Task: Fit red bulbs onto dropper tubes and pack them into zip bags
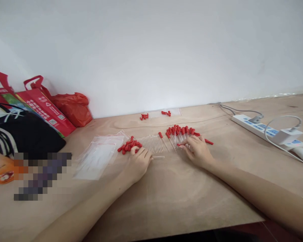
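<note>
My left hand (140,162) is closed around a clear glass dropper tube (159,157), whose end sticks out to the right. Just behind that hand lies a pile of loose red rubber bulbs (127,146). Between my fingers and thumb, my right hand (198,150) pinches a small red rubber bulb (179,145), mostly covered by the fingers. Droppers with red bulbs fitted (178,131) lie fanned out beyond the right hand. A row of bare glass tubes (148,143) lies between the two hands, with one capped dropper (163,139) at its right end.
Clear plastic bags (97,158) lie flat at left. Near the wall, another clear bag (175,112) lies by more red bulbs (144,116). A white power strip (261,129) with cables stands at right. Shopping bags (46,109) and a black bag (32,134) fill the left side.
</note>
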`<action>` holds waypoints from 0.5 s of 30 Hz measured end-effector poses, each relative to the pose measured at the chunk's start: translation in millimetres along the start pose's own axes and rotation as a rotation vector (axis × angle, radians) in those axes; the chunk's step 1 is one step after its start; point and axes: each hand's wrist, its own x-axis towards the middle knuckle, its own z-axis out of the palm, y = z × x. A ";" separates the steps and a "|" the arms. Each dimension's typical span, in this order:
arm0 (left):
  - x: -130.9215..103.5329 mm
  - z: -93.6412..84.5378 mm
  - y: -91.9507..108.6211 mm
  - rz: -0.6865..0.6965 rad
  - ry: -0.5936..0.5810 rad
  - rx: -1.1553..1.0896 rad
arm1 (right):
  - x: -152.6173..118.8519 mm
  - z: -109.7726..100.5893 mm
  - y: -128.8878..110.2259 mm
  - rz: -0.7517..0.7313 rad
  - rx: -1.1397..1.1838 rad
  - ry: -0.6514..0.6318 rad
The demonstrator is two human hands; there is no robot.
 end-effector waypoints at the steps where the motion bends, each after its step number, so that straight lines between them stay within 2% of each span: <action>1: -4.9 2.2 -1.0 0.019 0.011 -0.018 | -1.3 1.7 -7.9 -0.055 0.031 -0.032; 4: -7.4 3.7 -1.9 0.020 0.001 -0.084 | -3.7 6.3 -27.2 -0.176 0.096 -0.127; 6: -2.8 2.6 -0.4 -0.010 -0.030 -0.138 | -3.6 9.1 -33.8 -0.203 0.107 -0.172; 11: 8.2 6.4 7.5 -0.101 -0.085 -0.261 | 0.1 14.2 -33.9 -0.181 0.117 -0.224; 15: 7.2 12.1 12.3 -0.187 -0.056 -0.296 | 1.9 16.5 -32.1 -0.160 0.177 -0.190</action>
